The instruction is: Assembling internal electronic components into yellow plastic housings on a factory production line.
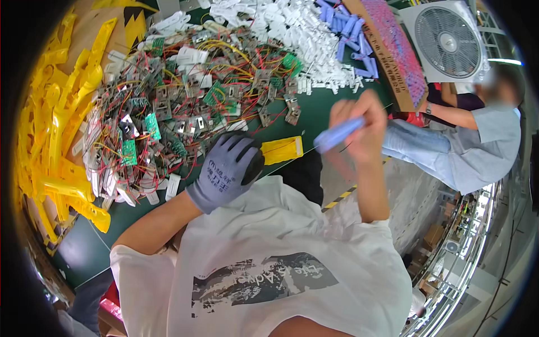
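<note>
My left hand point(230, 168), in a grey-blue glove with dark fingertips, is closed on a yellow plastic casing point(285, 150) at the table's near edge. One end of the casing sticks out to the right, with what looks like a thin wire along it. To the right, my bare right hand point(362, 121) holds a blue cylindrical battery cell point(339, 135) in its fingers, raised past the table edge. Motion smears this hand and the cell. Beyond the gloved hand lies a heap of small circuit boards point(196, 95) with red and yellow wires.
Yellow plastic casings point(70, 123) pile up at the left. White plastic parts point(286, 33) and blue battery cells point(353, 36) lie at the back, beside a cardboard box point(393, 62) of pinkish-purple items. A fan point(446, 42) and another seated person point(483, 135) are at the right.
</note>
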{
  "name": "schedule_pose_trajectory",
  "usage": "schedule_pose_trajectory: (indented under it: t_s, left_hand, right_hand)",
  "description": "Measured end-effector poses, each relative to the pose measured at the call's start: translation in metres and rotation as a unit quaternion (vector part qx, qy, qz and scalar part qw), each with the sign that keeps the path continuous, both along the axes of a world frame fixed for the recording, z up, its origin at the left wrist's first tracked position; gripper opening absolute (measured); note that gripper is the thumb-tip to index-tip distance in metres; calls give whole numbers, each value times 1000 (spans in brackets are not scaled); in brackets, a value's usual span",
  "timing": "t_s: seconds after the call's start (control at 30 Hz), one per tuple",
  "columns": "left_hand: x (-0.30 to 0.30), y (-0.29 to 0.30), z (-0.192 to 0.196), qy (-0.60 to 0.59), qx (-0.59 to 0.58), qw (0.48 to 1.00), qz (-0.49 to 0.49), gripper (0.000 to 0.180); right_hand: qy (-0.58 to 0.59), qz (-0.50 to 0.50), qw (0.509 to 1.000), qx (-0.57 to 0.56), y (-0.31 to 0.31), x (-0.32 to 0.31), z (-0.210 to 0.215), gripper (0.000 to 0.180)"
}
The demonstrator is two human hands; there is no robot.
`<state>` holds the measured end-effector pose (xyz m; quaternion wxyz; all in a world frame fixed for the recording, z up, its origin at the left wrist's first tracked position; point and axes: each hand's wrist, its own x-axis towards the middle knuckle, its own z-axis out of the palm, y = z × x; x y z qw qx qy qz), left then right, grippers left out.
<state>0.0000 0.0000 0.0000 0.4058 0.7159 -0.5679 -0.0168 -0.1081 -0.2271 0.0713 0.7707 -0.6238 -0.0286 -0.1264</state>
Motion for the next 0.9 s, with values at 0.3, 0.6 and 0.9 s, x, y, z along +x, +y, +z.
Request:
schedule_pose_trajectory:
  t_s: [0.3,0.6,0.9]
  left_hand:
    - [-1,2,-3,6,-11,1000,-12,30]
    - [0,1,-2,8,-12,1000,-5,32]
    - [0,1,8,-20,-11,999,-27,42]
  right_hand:
    - [-67,-112,806,-577,28,-14,-56,36]
    - [-96,-64,759,-641,27,-12,-35,27]
    - [-60,-65,742,-665,36,-13,-31,20]
